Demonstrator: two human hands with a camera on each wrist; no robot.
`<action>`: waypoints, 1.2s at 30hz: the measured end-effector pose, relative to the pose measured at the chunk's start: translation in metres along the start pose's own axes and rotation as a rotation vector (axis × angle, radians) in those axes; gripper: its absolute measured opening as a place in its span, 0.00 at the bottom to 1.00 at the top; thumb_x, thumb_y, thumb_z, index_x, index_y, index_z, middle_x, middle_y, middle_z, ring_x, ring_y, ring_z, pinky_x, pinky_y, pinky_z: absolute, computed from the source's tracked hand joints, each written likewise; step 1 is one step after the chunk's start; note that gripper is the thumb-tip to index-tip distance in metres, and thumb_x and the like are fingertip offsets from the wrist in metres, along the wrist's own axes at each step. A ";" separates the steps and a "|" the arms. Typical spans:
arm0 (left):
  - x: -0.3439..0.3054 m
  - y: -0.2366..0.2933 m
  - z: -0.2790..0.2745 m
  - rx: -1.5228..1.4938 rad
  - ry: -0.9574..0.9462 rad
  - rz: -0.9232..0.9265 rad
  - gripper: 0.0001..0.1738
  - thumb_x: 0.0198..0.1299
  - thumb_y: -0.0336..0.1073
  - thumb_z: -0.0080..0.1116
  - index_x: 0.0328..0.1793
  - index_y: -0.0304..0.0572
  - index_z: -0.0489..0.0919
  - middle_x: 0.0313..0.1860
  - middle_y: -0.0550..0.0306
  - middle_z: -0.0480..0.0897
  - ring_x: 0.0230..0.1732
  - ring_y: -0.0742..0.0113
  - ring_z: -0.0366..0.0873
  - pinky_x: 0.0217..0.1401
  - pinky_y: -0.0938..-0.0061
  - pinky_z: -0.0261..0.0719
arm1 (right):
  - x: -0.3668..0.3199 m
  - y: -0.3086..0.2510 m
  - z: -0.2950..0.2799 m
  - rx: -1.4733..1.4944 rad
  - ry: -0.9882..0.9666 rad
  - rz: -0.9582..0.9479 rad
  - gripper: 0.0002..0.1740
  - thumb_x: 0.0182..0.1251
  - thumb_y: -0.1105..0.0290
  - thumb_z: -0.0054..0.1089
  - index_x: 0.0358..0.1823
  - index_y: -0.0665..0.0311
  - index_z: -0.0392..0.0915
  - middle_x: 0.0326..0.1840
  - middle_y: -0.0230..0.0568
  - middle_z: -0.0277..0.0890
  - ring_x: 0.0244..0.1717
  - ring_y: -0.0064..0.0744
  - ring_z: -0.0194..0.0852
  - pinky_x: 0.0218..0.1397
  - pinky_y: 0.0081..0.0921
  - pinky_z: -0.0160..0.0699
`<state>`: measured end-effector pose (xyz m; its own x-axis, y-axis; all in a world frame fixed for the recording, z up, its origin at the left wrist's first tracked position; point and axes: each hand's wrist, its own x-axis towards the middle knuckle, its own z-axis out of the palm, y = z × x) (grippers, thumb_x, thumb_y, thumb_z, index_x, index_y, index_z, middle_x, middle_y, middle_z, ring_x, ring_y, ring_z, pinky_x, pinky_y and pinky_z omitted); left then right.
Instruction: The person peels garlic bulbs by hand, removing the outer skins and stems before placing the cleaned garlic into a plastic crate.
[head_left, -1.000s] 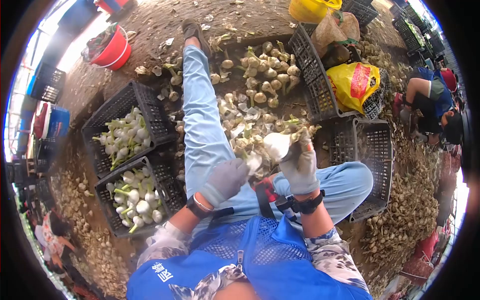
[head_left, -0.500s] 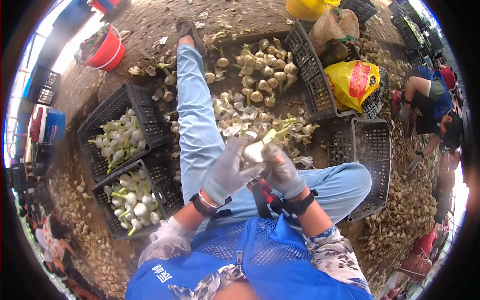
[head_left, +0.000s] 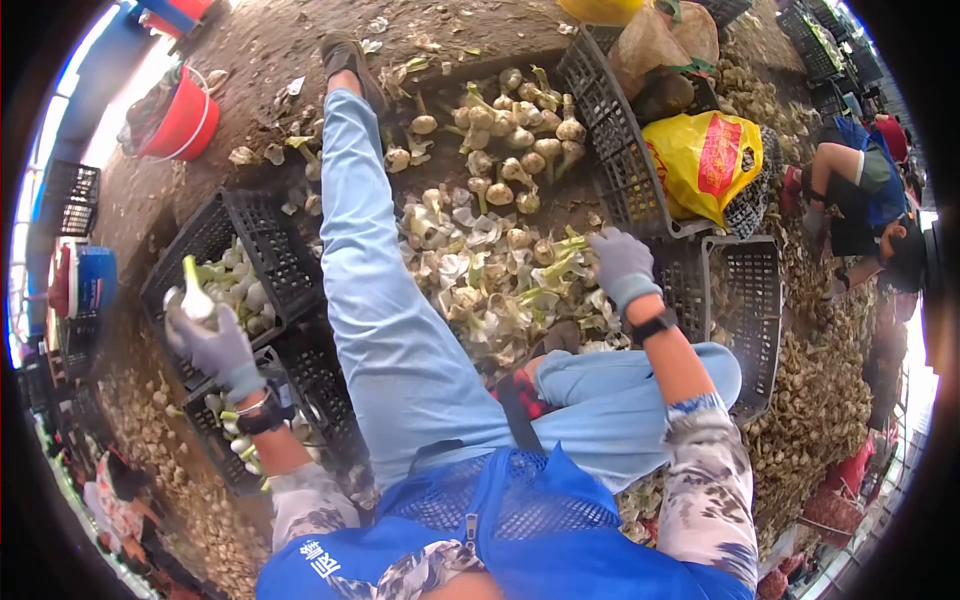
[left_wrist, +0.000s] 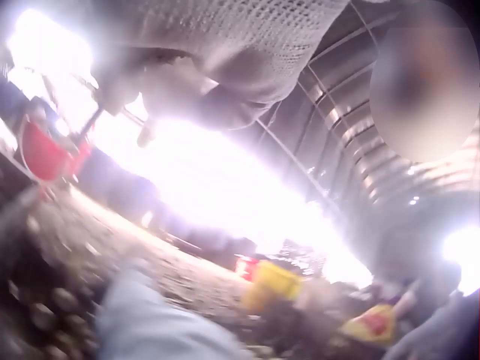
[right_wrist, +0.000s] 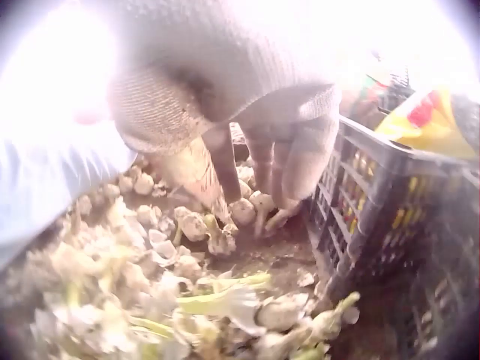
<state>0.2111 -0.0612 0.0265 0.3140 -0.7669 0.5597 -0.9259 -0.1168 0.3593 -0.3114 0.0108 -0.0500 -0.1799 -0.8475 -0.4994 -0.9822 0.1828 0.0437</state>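
My gloved left hand (head_left: 215, 350) holds a clean white garlic bulb (head_left: 198, 300) with a green stem, over the far black crate (head_left: 270, 225) of white garlic on the left. In the left wrist view the knitted glove (left_wrist: 232, 52) fills the top, and the picture is blurred. My gloved right hand (head_left: 622, 265) is stretched out to the right edge of the heap of loose peel and stems (head_left: 490, 290). Its fingers (right_wrist: 300, 161) point down with a gap to the thumb, just above some unpeeled garlic bulbs (right_wrist: 193, 225), in the right wrist view.
A second crate (head_left: 215, 450) of white garlic stands nearer on the left. More unpeeled bulbs (head_left: 520, 140) lie ahead beyond my leg. On the right are a crate with a yellow bag (head_left: 700, 160) and another black crate (head_left: 750, 320). A red bucket (head_left: 185, 120) stands at far left.
Both hands worked together on the bulb in front of me, then parted. The left carried the bulb left to the crate. The right moved outward to the heap.
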 end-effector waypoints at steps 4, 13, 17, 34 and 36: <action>-0.001 -0.007 0.008 -0.045 -0.018 -0.038 0.36 0.59 0.33 0.64 0.74 0.39 0.65 0.72 0.44 0.62 0.72 0.53 0.62 0.71 0.60 0.70 | 0.083 -0.028 0.077 0.152 -0.066 -0.053 0.19 0.65 0.66 0.57 0.58 0.49 0.76 0.58 0.43 0.75 0.60 0.50 0.77 0.55 0.44 0.80; -0.073 0.123 0.031 -0.783 -0.448 -0.055 0.28 0.58 0.22 0.56 0.68 0.36 0.70 0.57 0.53 0.75 0.53 0.65 0.76 0.52 0.72 0.81 | 0.094 -0.050 0.087 0.092 -0.180 0.210 0.46 0.65 0.58 0.62 0.81 0.51 0.48 0.74 0.53 0.60 0.60 0.52 0.78 0.54 0.42 0.82; -0.118 0.168 0.042 -1.112 -0.893 -0.101 0.19 0.63 0.28 0.54 0.61 0.35 0.73 0.49 0.54 0.75 0.45 0.68 0.75 0.48 0.75 0.79 | 0.067 -0.019 0.096 1.402 0.040 0.231 0.31 0.74 0.53 0.51 0.74 0.55 0.61 0.61 0.42 0.74 0.49 0.36 0.82 0.50 0.40 0.82; -0.159 0.184 -0.016 -0.799 -0.781 0.289 0.47 0.39 0.43 0.81 0.65 0.33 0.68 0.53 0.43 0.74 0.54 0.43 0.74 0.59 0.59 0.74 | -0.116 -0.132 -0.004 1.624 0.093 -0.461 0.25 0.74 0.55 0.58 0.59 0.71 0.77 0.46 0.40 0.79 0.44 0.25 0.77 0.50 0.23 0.77; -0.159 0.182 -0.023 -0.857 -0.878 0.205 0.46 0.42 0.40 0.80 0.66 0.34 0.68 0.53 0.44 0.75 0.55 0.48 0.77 0.59 0.63 0.75 | -0.126 -0.138 -0.016 1.804 0.025 -0.337 0.25 0.74 0.56 0.59 0.56 0.74 0.77 0.44 0.38 0.80 0.38 0.23 0.78 0.46 0.22 0.78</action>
<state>-0.0024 0.0534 0.0199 -0.3723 -0.9234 0.0934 -0.4022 0.2512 0.8804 -0.1539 0.0850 0.0205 -0.0275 -0.9607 -0.2764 0.2729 0.2588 -0.9266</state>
